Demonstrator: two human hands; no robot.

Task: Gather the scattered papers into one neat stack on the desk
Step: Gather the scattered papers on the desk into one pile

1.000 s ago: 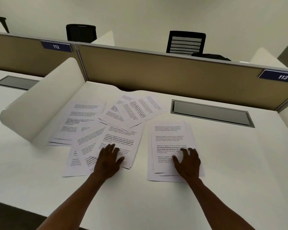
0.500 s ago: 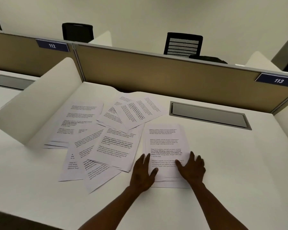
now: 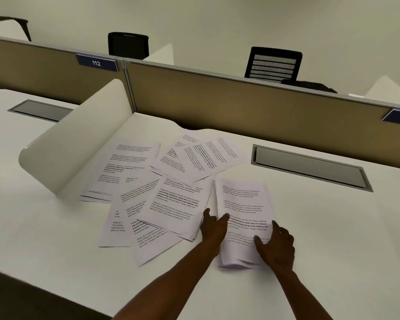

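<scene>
A small stack of printed papers (image 3: 243,199) lies on the white desk (image 3: 321,227), right of centre. My left hand (image 3: 211,229) holds its left edge, thumb on the top sheet. My right hand (image 3: 278,245) holds its right edge, thumb also on top. The stack's near end curls up slightly between my hands. To the left, several loose printed sheets (image 3: 171,204) lie fanned and overlapping at different angles; more sheets (image 3: 208,158) sit behind them and others (image 3: 125,167) rest by the divider.
A curved white side divider (image 3: 74,144) stands left of the loose sheets. A tan partition (image 3: 240,105) closes the desk's far side. A grey cable flap (image 3: 310,167) is set into the desk at the back right. Black chairs (image 3: 273,63) stand behind the partition.
My left hand left the loose sheets and crossed right to the stack's left edge. Both hands closed in on the stack's sides, and the stack became narrower and more even.
</scene>
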